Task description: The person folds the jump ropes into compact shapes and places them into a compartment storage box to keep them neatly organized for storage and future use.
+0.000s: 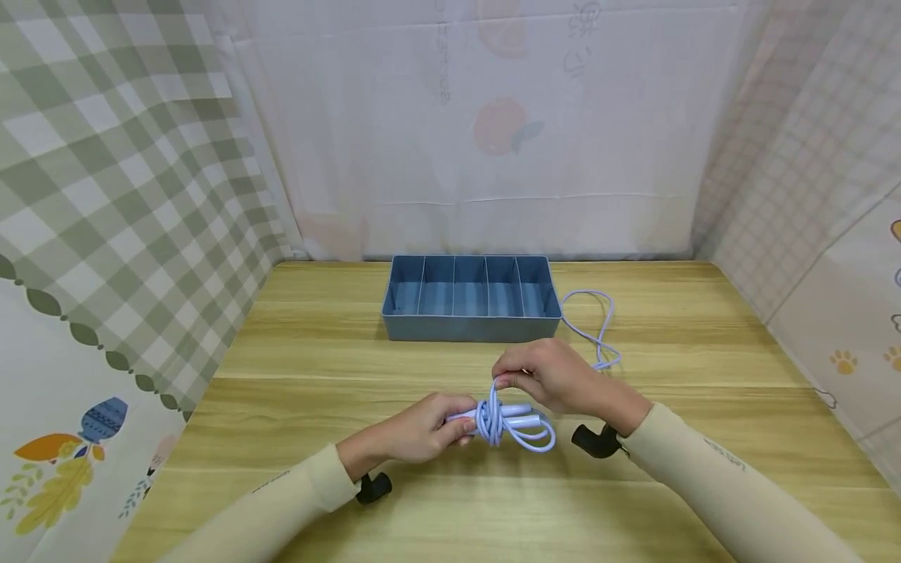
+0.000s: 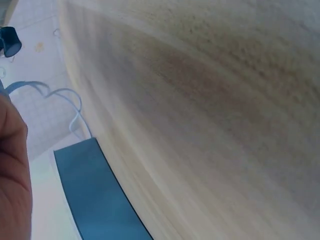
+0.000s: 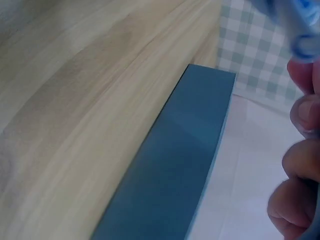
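Observation:
A lavender jump rope [image 1: 522, 421] is held above the table in the head view, its cord wound several times around its two handles. My left hand [image 1: 425, 428] grips the handles at their left end, thumb on top beside the windings. With thumb and index finger, my right hand [image 1: 552, 377] pinches the cord just above the windings. The cord's loose length [image 1: 601, 336] runs behind the right hand and lies on the table in a loop. In the right wrist view, a blurred handle end [image 3: 305, 46] shows above the curled fingers [image 3: 295, 202].
A blue-grey box [image 1: 473, 328] with several compartments stands at the back of the wooden table [image 1: 317, 352], behind both hands. Part of the loose cord lies against its right side. Fabric curtains [image 1: 436, 141] enclose the table at the back and sides.

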Demonstrator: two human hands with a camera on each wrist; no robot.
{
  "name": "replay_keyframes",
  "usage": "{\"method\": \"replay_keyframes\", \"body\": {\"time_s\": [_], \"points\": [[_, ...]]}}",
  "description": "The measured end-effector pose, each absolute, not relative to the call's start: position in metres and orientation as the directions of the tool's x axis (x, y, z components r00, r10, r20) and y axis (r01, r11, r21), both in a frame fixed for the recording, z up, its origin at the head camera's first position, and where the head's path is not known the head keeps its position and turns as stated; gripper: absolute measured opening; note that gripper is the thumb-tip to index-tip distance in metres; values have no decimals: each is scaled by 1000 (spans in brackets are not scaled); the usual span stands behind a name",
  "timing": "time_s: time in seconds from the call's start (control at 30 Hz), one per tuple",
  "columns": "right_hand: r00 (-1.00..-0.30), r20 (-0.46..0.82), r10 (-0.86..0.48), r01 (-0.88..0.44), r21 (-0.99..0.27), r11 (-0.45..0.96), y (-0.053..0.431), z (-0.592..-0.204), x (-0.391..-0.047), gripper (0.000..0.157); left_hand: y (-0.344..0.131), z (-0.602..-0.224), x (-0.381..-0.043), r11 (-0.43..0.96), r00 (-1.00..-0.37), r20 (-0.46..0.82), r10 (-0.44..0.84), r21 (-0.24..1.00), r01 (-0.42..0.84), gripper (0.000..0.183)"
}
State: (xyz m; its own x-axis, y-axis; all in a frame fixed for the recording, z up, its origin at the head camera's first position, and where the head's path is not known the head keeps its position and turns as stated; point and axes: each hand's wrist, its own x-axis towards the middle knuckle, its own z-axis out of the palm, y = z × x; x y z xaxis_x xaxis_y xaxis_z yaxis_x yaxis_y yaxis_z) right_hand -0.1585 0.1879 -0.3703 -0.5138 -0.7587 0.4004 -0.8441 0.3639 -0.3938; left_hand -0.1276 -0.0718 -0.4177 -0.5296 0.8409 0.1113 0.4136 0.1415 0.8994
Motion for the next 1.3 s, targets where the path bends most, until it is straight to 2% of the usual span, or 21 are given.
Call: {"method": "replay_keyframes", "body": {"time_s": [0.13, 0.4, 0.57, 0.6, 0.67, 0.77, 0.83, 0.9, 1.07, 1.17, 1.3], "points": [[-539, 330, -775, -796, -501, 339, 191, -377, -164, 9, -72, -417, -128, 111, -523, 133, 842, 906, 408, 22], [-596, 268, -757, -641, -726, 248, 200, -402, -171, 19, -68, -414, -124, 82, -658, 154, 737, 946, 313, 22], [-640, 243, -729, -598, -753, 274, 204, -420, -166, 21, -65, -411, -126, 42, -712, 153, 685, 968, 248, 21], [-656, 242, -714, -602, -739, 303, 202, -422, -163, 24, -65, -410, -127, 32, -721, 140, 679, 975, 220, 21], [-680, 249, -690, -636, -668, 386, 197, -424, -157, 21, -63, -410, -130, 7, -758, 115, 642, 988, 156, 22], [-690, 270, -671, -690, -526, 498, 187, -429, -143, 14, -61, -410, -136, -21, -856, 104, 507, 994, 108, 22], [-654, 318, -687, -747, -419, 517, 179, -430, -133, 12, -59, -412, -140, 26, -912, 118, 392, 990, 140, 21], [-597, 382, -705, -801, -327, 501, 174, -431, -125, 15, -59, -414, -142, 106, -942, 131, 310, 980, 171, 19], [-484, 501, -718, -860, -120, 496, 171, -420, -112, 20, -60, -418, -143, 270, -945, 165, 283, 931, 244, 18], [-443, 515, -734, -865, -32, 500, 173, -409, -108, 21, -61, -418, -142, 332, -934, 203, 293, 895, 299, 19], [-381, 517, -767, -884, 40, 466, 176, -395, -108, 33, -65, -418, -142, 404, -907, 242, 344, 834, 376, 18]]}}
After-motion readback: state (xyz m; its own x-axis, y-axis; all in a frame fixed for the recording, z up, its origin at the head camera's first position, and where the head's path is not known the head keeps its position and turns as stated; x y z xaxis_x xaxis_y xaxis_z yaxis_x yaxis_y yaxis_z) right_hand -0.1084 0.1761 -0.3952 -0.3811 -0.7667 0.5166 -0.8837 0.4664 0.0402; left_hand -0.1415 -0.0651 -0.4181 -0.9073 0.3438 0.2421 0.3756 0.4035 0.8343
